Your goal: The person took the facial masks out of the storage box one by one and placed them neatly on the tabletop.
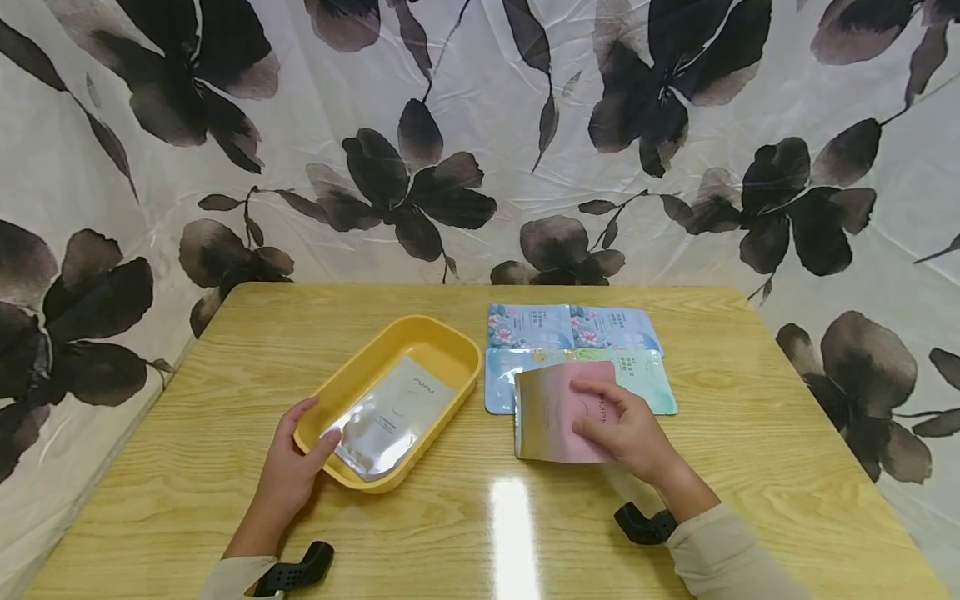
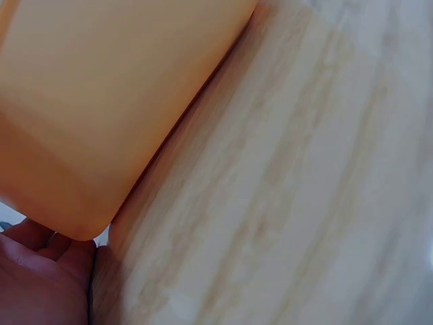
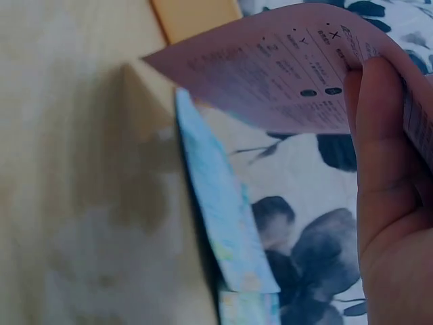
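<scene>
My left hand [image 1: 288,467] grips the near left end of a yellow plastic tray [image 1: 318,398], thumb over the rim and fingers along the outer wall. In the tray lies a silver sheet-mask packet [image 1: 393,421] marked PMPM. My right hand [image 1: 637,442] pinches a pink and gold sheet-mask packet [image 1: 555,417] by its right side. The right wrist view shows this packet [image 3: 284,78] bowed and raised off the table, printed back facing down. Beneath it in the head view, a blue-green packet [image 1: 647,382] is partly covered.
Two light blue floral packets, a left one [image 1: 528,323] and a right one [image 1: 617,327], lie side by side behind the blue-green packet. The wooden table [image 1: 465,533] ends at a floral cloth backdrop [image 1: 450,83]. Black wrist devices sit by both sleeves.
</scene>
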`<state>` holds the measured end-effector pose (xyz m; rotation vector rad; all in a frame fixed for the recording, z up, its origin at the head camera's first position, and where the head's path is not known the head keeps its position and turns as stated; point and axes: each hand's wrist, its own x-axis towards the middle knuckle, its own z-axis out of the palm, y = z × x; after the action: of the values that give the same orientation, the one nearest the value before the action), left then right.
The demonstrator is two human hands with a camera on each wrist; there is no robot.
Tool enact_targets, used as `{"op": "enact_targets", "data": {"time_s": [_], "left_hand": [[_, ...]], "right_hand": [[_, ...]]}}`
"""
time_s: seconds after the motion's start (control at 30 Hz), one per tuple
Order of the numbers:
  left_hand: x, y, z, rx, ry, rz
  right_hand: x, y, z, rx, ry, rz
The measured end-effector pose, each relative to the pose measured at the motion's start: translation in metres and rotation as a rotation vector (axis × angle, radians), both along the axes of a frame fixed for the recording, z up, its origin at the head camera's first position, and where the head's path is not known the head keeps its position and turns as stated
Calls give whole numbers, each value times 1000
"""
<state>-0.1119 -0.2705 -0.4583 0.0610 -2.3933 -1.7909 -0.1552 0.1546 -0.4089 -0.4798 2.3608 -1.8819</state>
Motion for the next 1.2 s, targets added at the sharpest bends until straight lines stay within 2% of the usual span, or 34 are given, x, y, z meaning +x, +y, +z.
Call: {"op": "enact_targets", "data": {"time_s": [0.23,0.4,0.53,0.7,0.8,1.07,1.2], "left_hand": [[-1,2,1,10,1,2],[-1,1,0,4,-7,-1],[-3,-1,-1,-11,-12,-1],[-2,0,2,-7,-13,-1],[-1,1,4,-5,-12,-2],[-1,3,5,13,-11,6],[0,3,4,11,-8,11]], "right_hand": [[2,-9,-7,-17,-82,43],[5,-16,0,45,-140,19],[3,-16,-9,115,-177,-15],[-4,-12,-30,216,-128,-50],[-5,-12,-36,270,-79,-45],[-5,-17,-42,361,61,-35],[-5,-15,-42,430,73,-67]]}}
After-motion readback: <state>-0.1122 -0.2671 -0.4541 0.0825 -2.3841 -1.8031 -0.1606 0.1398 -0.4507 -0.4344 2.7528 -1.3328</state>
